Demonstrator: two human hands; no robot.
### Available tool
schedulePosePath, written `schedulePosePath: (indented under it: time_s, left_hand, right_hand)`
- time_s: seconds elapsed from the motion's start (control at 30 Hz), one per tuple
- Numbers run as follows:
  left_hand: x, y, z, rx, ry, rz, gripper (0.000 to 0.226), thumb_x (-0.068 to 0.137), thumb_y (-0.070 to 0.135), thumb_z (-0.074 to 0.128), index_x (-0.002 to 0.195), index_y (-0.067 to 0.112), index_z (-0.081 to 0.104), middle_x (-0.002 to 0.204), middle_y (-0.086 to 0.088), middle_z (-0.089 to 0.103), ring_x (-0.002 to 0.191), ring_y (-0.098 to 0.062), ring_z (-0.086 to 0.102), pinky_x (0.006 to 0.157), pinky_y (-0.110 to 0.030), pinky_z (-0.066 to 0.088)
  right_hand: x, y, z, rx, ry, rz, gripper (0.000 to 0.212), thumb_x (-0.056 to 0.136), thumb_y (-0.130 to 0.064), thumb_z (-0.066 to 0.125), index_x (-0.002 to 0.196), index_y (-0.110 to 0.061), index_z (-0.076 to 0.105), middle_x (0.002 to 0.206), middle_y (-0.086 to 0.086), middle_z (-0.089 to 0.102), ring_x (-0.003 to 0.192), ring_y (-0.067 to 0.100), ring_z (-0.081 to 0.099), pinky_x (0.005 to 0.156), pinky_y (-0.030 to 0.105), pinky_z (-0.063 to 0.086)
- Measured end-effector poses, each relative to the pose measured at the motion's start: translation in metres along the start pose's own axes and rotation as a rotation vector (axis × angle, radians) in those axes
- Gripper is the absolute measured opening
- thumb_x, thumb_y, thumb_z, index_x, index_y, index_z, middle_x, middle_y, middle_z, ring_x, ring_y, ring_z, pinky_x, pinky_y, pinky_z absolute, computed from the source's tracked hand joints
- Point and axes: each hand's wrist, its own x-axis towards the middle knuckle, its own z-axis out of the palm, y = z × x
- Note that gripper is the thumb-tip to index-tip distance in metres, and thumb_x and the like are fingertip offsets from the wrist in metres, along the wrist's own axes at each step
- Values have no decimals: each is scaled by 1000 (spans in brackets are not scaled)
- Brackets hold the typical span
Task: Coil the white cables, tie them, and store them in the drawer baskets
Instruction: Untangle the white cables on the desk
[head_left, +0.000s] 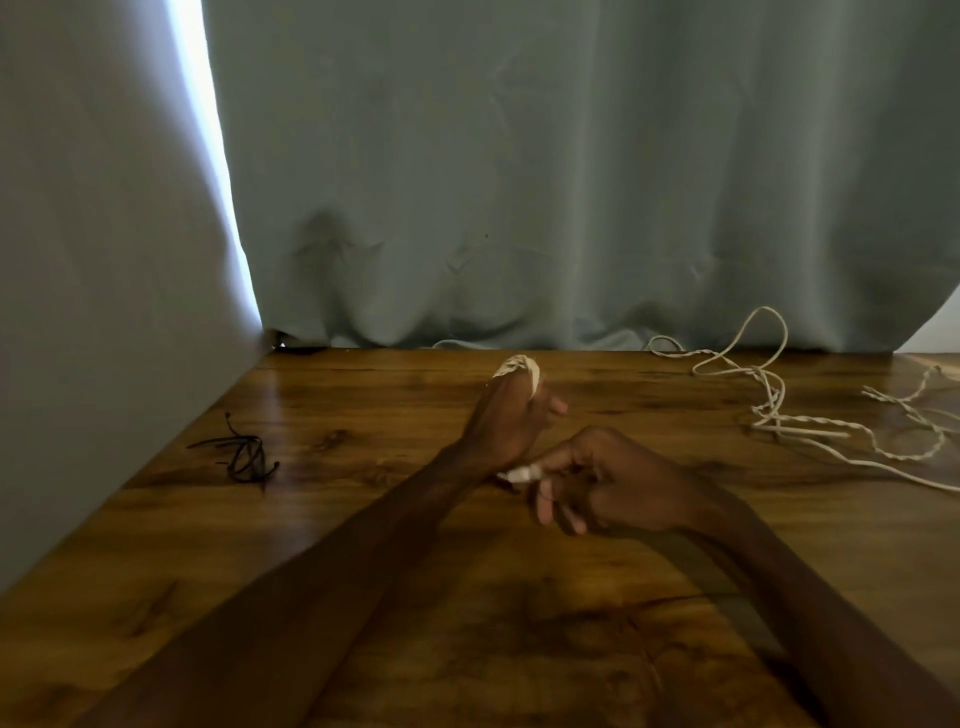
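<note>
White cable coil (517, 368) | looped on L hand (506, 426), fingers curled round it | R hand (618, 483) pinches tail just below L | prob light, floppy; grip across loops

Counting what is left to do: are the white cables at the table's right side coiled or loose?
Loose: the white cables sprawl in tangled, uncoiled strands across the table, with no tie visible around them.
</note>
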Motion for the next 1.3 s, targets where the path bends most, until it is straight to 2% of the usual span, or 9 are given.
schedulePosePath:
  time_s: [0.2, 0.37, 0.5, 0.73, 0.83, 0.93, 1.0, 1.1, 1.3]
  left_hand:
    - [-2, -17, -12, 6, -125, 106, 37, 104, 17, 49, 68, 18, 58, 64, -6, 63, 61, -18, 59, 59, -39, 49]
    - [-3, -17, 1, -110, -65, -50, 38, 109, 28, 45, 90, 7, 71, 48, 3, 56, 44, -11, 54, 51, -26, 44]
    - [-3, -19, 2, -110, -49, -26, 42, 108, 26, 46, 74, 15, 67, 44, 4, 54, 42, -7, 53, 52, -26, 45]
    - [3, -17, 1, -210, -67, -197, 41, 108, 25, 42, 93, 2, 73, 50, 5, 53, 38, -7, 45, 44, -23, 38]
    - [13, -13, -15, -569, -122, -424, 40, 104, 18, 40, 85, 0, 71, 58, 7, 56, 37, -5, 35, 39, -22, 30]
    - [30, -4, -38, -1329, -236, -597, 30, 97, 9, 39, 105, -7, 63, 47, 11, 41, 31, -3, 34, 33, -16, 27]
    - [39, -3, -50, -1580, -129, -594, 32, 87, 4, 42, 111, -10, 58, 46, 9, 47, 31, -2, 41, 34, -15, 32]
    - [40, -8, -55, -1468, 18, -584, 30, 100, 6, 35, 111, -13, 56, 62, -2, 67, 42, -3, 57, 41, -13, 42]
    - [28, -25, -30, -1127, 97, -578, 39, 107, 8, 32, 114, -25, 50, 106, -37, 70, 82, -36, 77, 68, -32, 64]
  right_hand:
    - [0, -3, -10, 207, 249, -71, 21, 103, 0, 53, 106, -5, 74, 89, 9, 78, 66, 13, 66, 58, 17, 50]
    - [3, 14, 5, -268, 289, 128, 14, 91, -11, 71, 93, -23, 77, 82, -9, 75, 77, 2, 69, 74, 27, 60]
    - [4, 20, 6, -268, 398, 160, 23, 81, -34, 84, 96, -29, 68, 76, -8, 71, 68, 3, 67, 62, 25, 56]
    - [15, 32, 22, -586, 470, 151, 19, 90, -48, 67, 86, -30, 71, 88, -11, 59, 91, 8, 53, 71, 32, 42]
    - [14, 33, 20, -525, 388, 68, 13, 95, -41, 65, 90, -30, 68, 98, -10, 58, 97, 5, 49, 84, 32, 46]
    - [14, 32, 20, -504, 297, 0, 14, 101, -37, 56, 100, -27, 66, 98, -9, 62, 92, 8, 57, 84, 39, 51]
    - [16, 26, 26, -513, 236, -106, 20, 104, -33, 50, 105, -22, 67, 98, -7, 64, 90, 9, 58, 82, 36, 50]
    - [14, 8, 29, -462, 207, -237, 22, 107, -26, 49, 96, -16, 66, 87, -11, 59, 79, 3, 52, 72, 25, 39]
    - [9, 8, 20, -345, 215, -234, 30, 104, -35, 52, 104, -16, 76, 88, -8, 66, 80, 10, 61, 69, 34, 48]
